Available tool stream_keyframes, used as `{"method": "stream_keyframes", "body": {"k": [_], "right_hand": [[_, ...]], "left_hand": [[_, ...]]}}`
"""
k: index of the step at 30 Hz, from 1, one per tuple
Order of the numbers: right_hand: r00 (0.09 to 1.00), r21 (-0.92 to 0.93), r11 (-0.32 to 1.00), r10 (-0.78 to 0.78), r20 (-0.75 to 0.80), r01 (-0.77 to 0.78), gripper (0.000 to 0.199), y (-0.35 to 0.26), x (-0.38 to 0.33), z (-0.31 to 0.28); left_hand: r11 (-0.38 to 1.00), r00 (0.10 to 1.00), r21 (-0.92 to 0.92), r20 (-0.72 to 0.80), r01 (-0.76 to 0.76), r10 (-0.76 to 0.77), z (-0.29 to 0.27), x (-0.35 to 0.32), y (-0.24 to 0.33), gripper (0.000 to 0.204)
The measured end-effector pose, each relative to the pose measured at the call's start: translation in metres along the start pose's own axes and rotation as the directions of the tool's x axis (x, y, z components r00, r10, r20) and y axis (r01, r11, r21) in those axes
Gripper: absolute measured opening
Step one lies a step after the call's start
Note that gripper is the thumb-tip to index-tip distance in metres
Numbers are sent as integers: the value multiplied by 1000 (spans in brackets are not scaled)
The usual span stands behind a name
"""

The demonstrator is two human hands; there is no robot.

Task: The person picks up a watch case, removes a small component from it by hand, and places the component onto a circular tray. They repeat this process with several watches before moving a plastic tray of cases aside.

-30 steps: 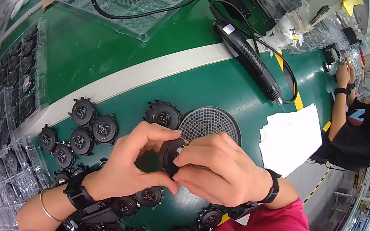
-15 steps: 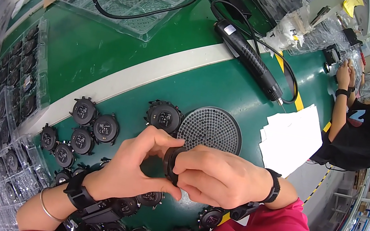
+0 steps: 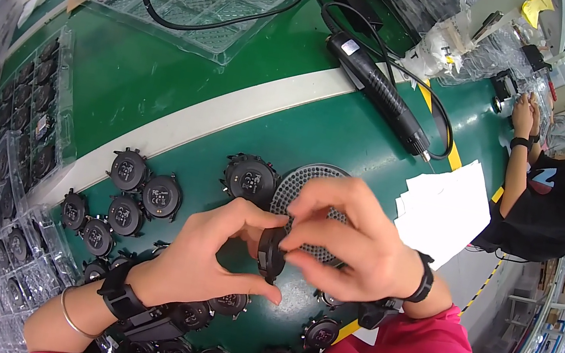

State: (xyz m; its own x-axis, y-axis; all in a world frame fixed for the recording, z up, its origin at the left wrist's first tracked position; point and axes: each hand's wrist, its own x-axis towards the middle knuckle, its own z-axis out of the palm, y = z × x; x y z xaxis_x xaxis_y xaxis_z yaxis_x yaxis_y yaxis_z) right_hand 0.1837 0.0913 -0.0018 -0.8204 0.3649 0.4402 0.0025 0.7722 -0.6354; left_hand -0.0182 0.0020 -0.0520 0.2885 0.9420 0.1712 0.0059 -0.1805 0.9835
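In my left hand (image 3: 200, 256) a round black watch case (image 3: 272, 254) stands on edge, gripped between the thumb and fingers. The fingers of my right hand (image 3: 361, 247) are curled close together, their tips at the right side of that case. Whether they pinch a tiny part is too small to tell. Partly under my right hand is a round grey dish with a grid of small holes (image 3: 296, 183). Directly left of the dish, another black watch case (image 3: 250, 179) lies back side up.
More watch cases (image 3: 162, 195) lie at the left and along the near edge. Clear plastic trays (image 3: 12, 250) hold others at far left. A black electric screwdriver (image 3: 380, 95) with its cable and white paper sheets (image 3: 442, 212) lie beyond. A co-worker (image 3: 551, 194) stands at right.
My right hand has drawn back a little from the case, its fingers lifted and bent, now over the dish. My left hand still holds the case, which has shifted slightly right.
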Motion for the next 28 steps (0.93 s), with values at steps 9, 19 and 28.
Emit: {"method": "stream_keyframes", "body": {"k": [9,19,28], "right_hand": [[999,42,999,-19,-32,21,22,-4,-6,14],[999,127,992,-13,-40,18,20,-4,-1,10],[1000,190,982,14,10,-16,19,-2,-9,21]], "left_hand": [[986,1000,163,-14,-20,22,-1,1,3,62],[996,999,89,-30,25,-22,1,0,2,64],[987,998,157,-61,-13,23,2,0,-4,64]]}}
